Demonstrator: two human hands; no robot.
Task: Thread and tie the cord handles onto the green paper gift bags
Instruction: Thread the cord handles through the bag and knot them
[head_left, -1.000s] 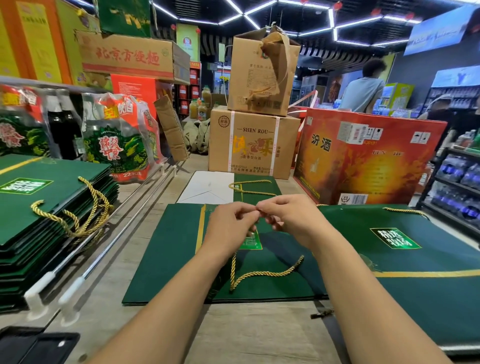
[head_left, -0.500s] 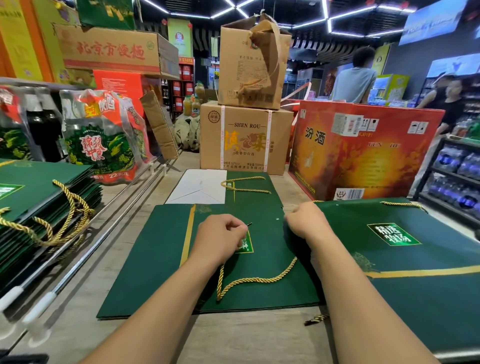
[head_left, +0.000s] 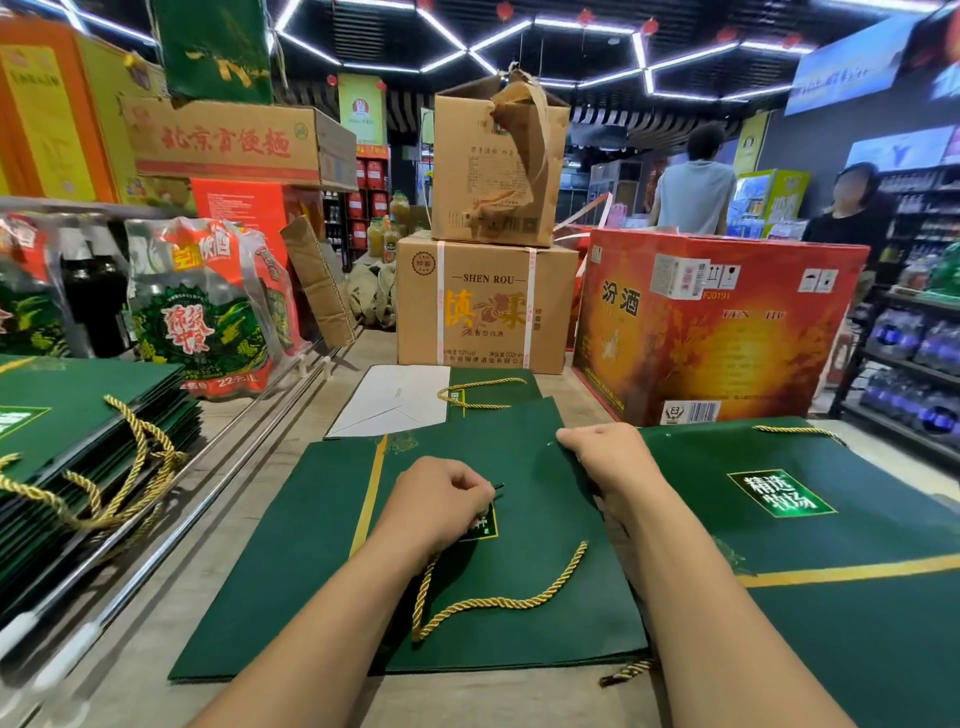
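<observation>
A flat green paper gift bag (head_left: 524, 582) lies in front of me on the counter, partly over another green bag (head_left: 291, 545). A gold twisted cord (head_left: 498, 603) curls across it. My left hand (head_left: 441, 499) pinches one end of that cord, whose dark tip pokes out past my fingers. My right hand (head_left: 608, 457) grips the bag's top right edge and lifts the upper layer a little, beside a small punched hole (head_left: 550, 445). A larger green bag (head_left: 831, 561) with a gold stripe lies to the right.
A stack of green bags with gold handles (head_left: 88, 457) sits at the left beside metal rails (head_left: 208, 483). Another bag with a handle (head_left: 483, 392) and white paper (head_left: 395, 400) lie farther back. Cardboard cartons (head_left: 483, 306) and a red box (head_left: 717, 327) stand behind. Two people stand at the far right.
My hands, together over the bag a second ago, have parted. The left keeps the cord end; the right has moved to the bag's top edge and lifted it.
</observation>
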